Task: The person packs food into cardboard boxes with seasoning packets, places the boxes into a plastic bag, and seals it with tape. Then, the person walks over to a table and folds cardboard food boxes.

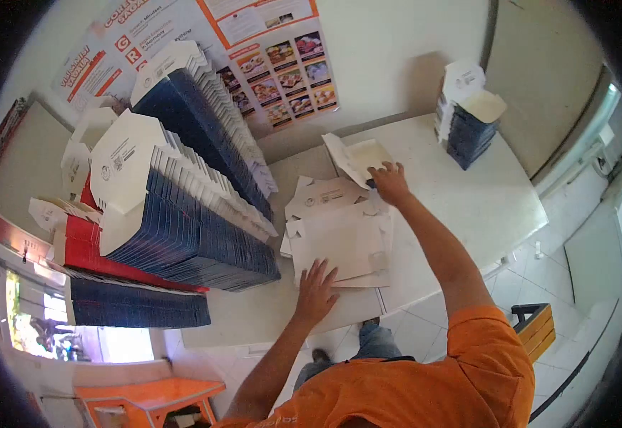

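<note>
A white paperboard food box (368, 153) stands folded up on the table, its lid flap raised on the left. My right hand (391, 182) is closed on its near edge, fingers curled over the rim; the thumb is hard to make out. Close to me lies a pile of flat, unfolded box blanks (339, 246), pale side up. My left hand (316, 292) rests on the near left corner of this pile with its fingers spread. Another blank with printing (323, 197) lies at the pile's far side, partly covered.
Tall rows of nested dark blue boxes (175, 228) fill the table's left side, with red boxes (86, 239) beside them. A smaller stack of blue boxes (471, 135) stands at the far right of the white table (468, 207). Posters (282, 78) hang on the wall behind.
</note>
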